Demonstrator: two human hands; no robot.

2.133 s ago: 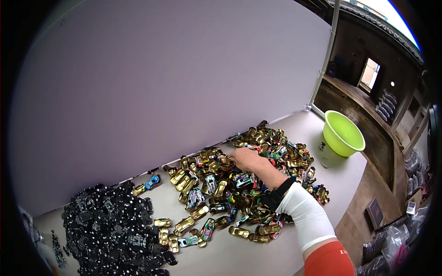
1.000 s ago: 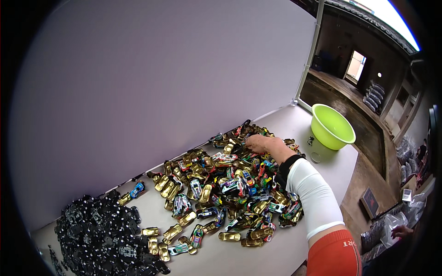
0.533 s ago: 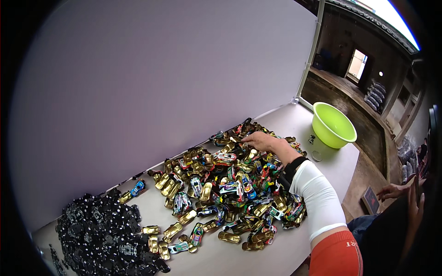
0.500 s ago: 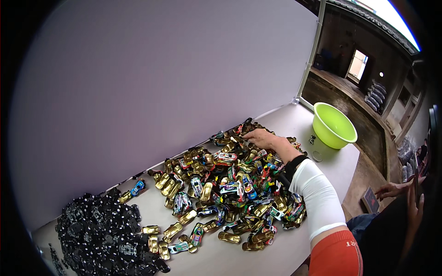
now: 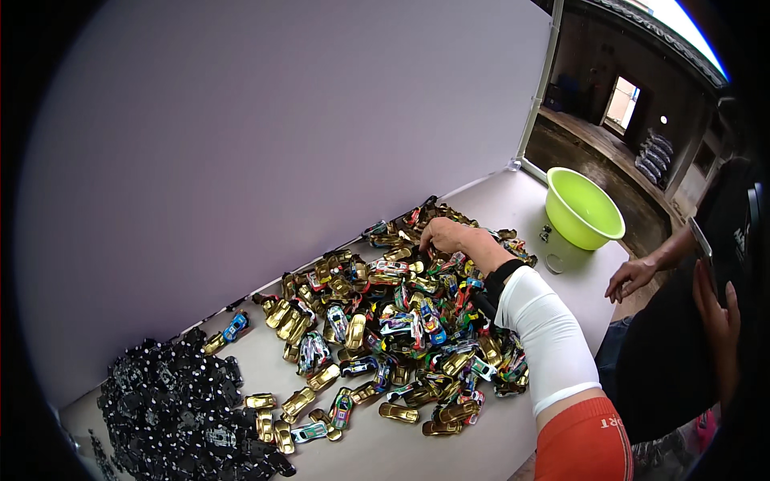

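Note:
My right hand (image 5: pixel 446 234) reaches over the far part of a large heap of small toy cars (image 5: pixel 377 325). Its fingers bend down together into the heap; their tips, and whatever they grip, are hidden among the cars. A black band (image 5: pixel 507 271) circles the wrist, and a white sleeve covers the forearm. Gold-coloured bodies mix with multicoloured printed ones in the heap. To the left lies a pile of black toy car bases (image 5: pixel 172 409), with a blue car (image 5: pixel 235 326) beside its upper edge. My left hand is not in view.
A lime-green basin (image 5: pixel 589 210) stands at the table's far right corner, near a small dark part (image 5: pixel 545 233) and a clear ring (image 5: pixel 554 263). A pale panel (image 5: pixel 289 144) rises behind the table. Another person's hand (image 5: pixel 631 279) hangs by the right edge; that person holds a phone (image 5: pixel 701 238).
My right hand's fingers have curled downward from a more stretched pose, staying over the heap's far part. The other person has come nearer to the table, a hand now beside its right edge.

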